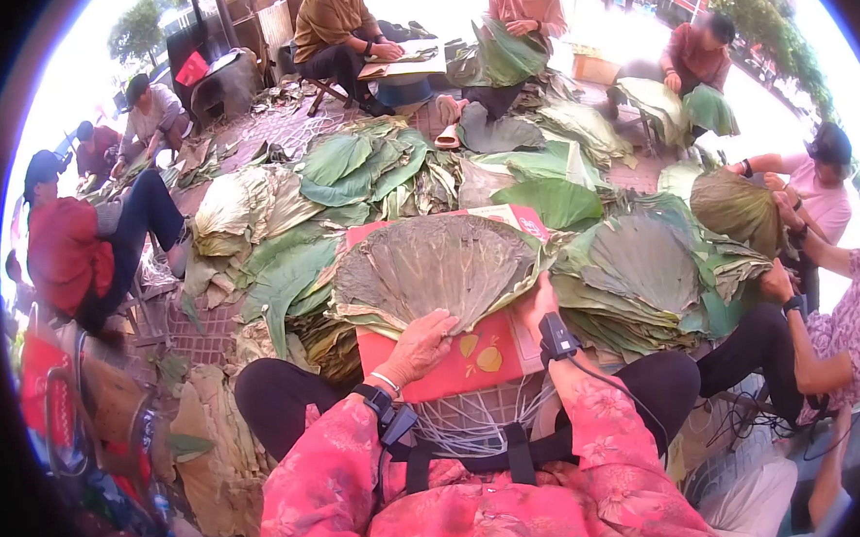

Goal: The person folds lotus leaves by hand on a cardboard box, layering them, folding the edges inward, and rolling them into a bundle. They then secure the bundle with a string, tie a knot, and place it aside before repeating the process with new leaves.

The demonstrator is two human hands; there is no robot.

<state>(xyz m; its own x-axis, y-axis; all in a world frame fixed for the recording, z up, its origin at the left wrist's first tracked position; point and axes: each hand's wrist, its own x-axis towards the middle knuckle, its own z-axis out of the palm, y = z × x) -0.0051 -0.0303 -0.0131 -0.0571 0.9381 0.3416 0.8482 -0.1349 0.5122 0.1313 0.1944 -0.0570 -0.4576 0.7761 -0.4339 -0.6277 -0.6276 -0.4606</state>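
A fan-shaped stack of folded, dried lotus leaves (439, 258) lies in front of me, brownish on top with paler layered edges. It rests over a red cardboard sheet (435, 370) with a yellow fruit print, above my lap. My left hand (422, 347) grips the stack near its pointed lower end, fingers together on top, thumb hidden. At the right edge, my right hand (537, 311) is closed around the layers, its fingers partly hidden behind them. Just right of it rises a tall pile of similar folded leaves (634, 267).
Green leaves (361, 165) are heaped beyond the cardboard, and more leaves (289, 266) lie to the left. White strips (477, 422) lie below the cardboard. Several seated people surround the heap; one person's hands (781, 197) hold a leaf bundle at right. Bags (52, 386) stand at left.
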